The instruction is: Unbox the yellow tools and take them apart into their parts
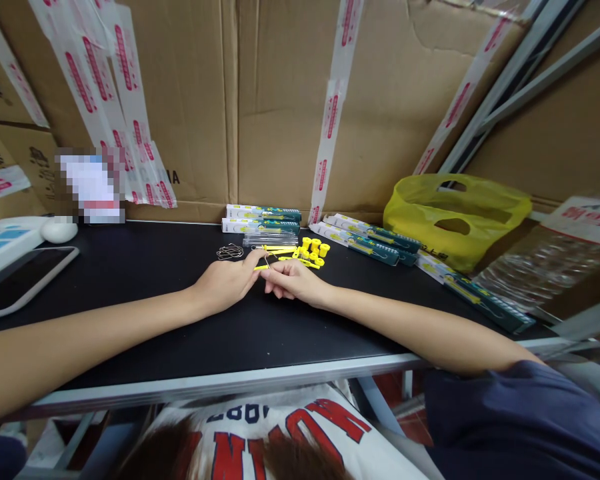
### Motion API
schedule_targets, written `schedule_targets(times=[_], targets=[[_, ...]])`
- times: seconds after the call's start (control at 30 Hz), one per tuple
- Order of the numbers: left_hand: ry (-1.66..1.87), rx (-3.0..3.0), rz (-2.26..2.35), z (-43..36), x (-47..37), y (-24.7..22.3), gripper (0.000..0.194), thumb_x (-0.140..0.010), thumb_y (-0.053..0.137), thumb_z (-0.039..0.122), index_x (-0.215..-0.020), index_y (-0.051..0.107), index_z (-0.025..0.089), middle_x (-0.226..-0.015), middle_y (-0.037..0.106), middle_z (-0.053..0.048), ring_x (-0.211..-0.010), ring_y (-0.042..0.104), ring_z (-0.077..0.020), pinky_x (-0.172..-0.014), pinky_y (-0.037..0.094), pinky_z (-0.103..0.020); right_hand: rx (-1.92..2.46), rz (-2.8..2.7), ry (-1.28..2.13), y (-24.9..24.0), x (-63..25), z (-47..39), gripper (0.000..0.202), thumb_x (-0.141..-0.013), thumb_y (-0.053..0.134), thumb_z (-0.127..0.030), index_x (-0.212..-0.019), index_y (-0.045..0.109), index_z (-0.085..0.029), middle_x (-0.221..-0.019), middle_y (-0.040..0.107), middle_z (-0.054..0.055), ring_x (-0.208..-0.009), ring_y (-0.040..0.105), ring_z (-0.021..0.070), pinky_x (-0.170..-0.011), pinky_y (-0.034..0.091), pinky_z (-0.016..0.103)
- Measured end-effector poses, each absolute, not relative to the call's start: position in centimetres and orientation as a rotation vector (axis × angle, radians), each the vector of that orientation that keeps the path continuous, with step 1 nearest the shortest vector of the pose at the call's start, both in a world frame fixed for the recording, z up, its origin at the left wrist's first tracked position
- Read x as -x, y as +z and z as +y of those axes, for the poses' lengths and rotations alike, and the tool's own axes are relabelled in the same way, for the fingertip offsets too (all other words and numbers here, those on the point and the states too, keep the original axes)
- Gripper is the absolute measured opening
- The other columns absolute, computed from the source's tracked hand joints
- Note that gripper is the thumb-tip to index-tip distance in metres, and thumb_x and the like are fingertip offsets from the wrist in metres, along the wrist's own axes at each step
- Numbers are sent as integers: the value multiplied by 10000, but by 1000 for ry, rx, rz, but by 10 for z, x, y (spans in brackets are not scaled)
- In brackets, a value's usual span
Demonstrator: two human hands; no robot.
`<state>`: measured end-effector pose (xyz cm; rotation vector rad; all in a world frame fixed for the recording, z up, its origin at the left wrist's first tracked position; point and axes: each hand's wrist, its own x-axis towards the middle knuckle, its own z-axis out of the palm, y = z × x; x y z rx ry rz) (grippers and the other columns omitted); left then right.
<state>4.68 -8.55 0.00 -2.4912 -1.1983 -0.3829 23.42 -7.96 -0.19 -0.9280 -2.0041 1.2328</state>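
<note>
One thin yellow piece (261, 268), with a bent wire (267, 261) near it, is over the table (260, 340), pinched between the left hand (225, 285) and the right hand (300, 281). This seems a fine fingertip step — it calls for steady fingers. Just behind lie yellow caps (324, 250), metal hooks (229, 252) and clear tubes (270, 239).

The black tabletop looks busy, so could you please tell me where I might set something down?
The black tabletop is bare between the smartphone and the bent wires, and between the left hand and the metal front edge. It is crowded around the yellow plastic parts and clear tubes, with slim boxes beyond.
</note>
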Motion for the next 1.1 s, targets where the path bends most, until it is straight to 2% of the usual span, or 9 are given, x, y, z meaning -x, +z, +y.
schedule_targets(times=[0.17, 0.27, 0.3, 0.37, 0.5, 0.77, 0.97, 1.1], targets=[[-379, 2509, -1144, -85, -47, 1, 297, -966, 275, 267, -1129, 483, 133, -859, 699, -113, -645, 684, -221, -485, 439, -240, 907, -2026, 1154, -3, -234, -81, 499, -805, 520, -613, -638, 565, -145, -443, 466, -59, -353, 337, 43, -386, 267, 188], [-384, 2481, -1242, -76, -40, 3, 294, -974, 249, 276, -1085, 485, 140, -826, 692, -100, -668, 683, -218, -497, 422, -235, 788, -2205, 931, -2, -233, -94, 470, -841, 531, -556, -606, 562, -150, -506, 508, -26, -462, 433, 70, -502, 356, 205], [-435, 2418, -1375, -72, -36, 4, 305, -980, 225, 282, -1061, 483, 142, -753, 683, -85, -642, 678, -219, -481, 404, -234, 720, -2287, 877, -1, -232, -99, 455, -850, 540, -530, -602, 567, -149, -550, 538, -9, -517, 473, 82, -552, 379, 212], [-487, 2377, -1461, -64, -28, 4, 320, -988, 216, 321, -1055, 480, 154, -748, 679, -72, -644, 678, -218, -470, 380, -230, 628, -2395, 870, -1, -230, -109, 417, -872, 539, -487, -637, 593, -146, -629, 578, 11, -591, 519, 98, -609, 399, 219], [-499, 2420, -1349, -60, -24, 2, 339, -989, 205, 351, -1059, 478, 161, -769, 679, -63, -648, 675, -214, -473, 361, -233, 732, -2282, 959, 0, -230, -111, 442, -896, 488, -496, -660, 598, -139, -557, 516, -18, -516, 463, 80, -540, 368, 206], [-700, 2552, -1350, -67, -31, 5, 286, -971, 267, 335, -1048, 490, 175, -769, 648, -33, -648, 640, -192, -536, 373, -245, 781, -2210, 986, -3, -237, -90, 417, -809, 601, -524, -647, 574, -141, -536, 498, -39, -494, 426, 67, -509, 331, 200], [-1024, 2588, -1319, -66, -26, 6, 245, -945, 326, 302, -1049, 504, 170, -792, 635, -28, -659, 601, -170, -601, 401, -252, 988, -2321, 514, -5, -253, -57, 379, -830, 597, -452, -614, 538, -147, -553, 475, -39, -520, 380, 70, -518, 266, 213], [-1285, 2548, -1306, -63, -22, 4, 299, -966, 310, 320, -1143, 489, 157, -729, 603, -6, -599, 564, -136, -586, 408, -227, 1090, -2432, 246, 8, -241, -43, 343, -833, 607, -428, -632, 567, -152, -585, 525, -27, -536, 415, 75, -528, 245, 221]])
